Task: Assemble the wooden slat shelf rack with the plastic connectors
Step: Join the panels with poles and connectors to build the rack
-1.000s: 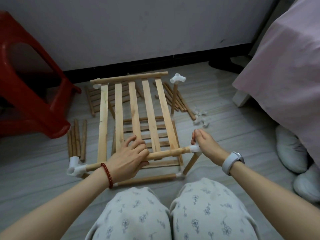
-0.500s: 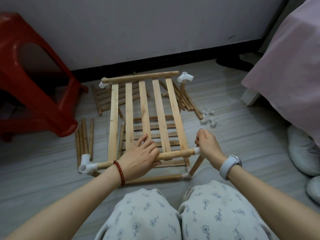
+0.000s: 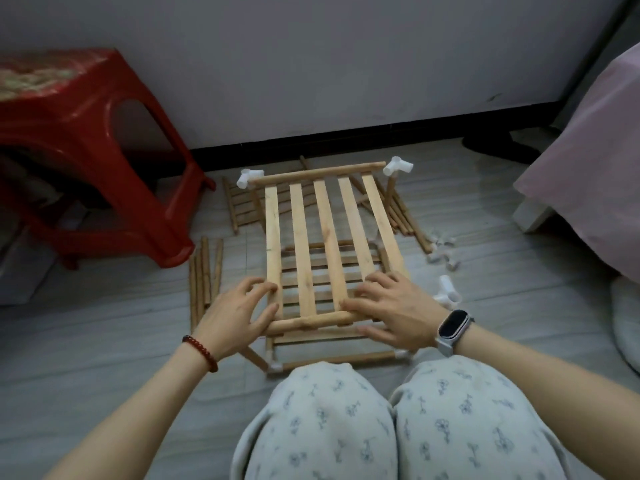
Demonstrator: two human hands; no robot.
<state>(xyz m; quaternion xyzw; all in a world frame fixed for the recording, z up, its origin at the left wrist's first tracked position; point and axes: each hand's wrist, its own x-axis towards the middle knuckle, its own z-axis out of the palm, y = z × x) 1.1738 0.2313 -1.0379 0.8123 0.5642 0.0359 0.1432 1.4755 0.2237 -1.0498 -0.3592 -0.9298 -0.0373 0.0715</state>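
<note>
I'm seeing the slat panel (image 3: 329,237) sitting on the rack frame (image 3: 339,358) on the floor (image 3: 104,341), just ahead of the knees. The left hand (image 3: 235,313) is closing its grip on the near rail (image 3: 311,322) at the left end. The right hand (image 3: 391,306) is gripping the rail's right end, fingers over, thumb under. A loose white connector (image 3: 446,292) is lying just beside that hand, and spare dowels (image 3: 204,275) are lying near the red stool (image 3: 86,133).

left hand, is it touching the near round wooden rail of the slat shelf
Touching. The head view shows the left hand wrapped around the left end of the near round wooden rail, with no gap between them.
</note>
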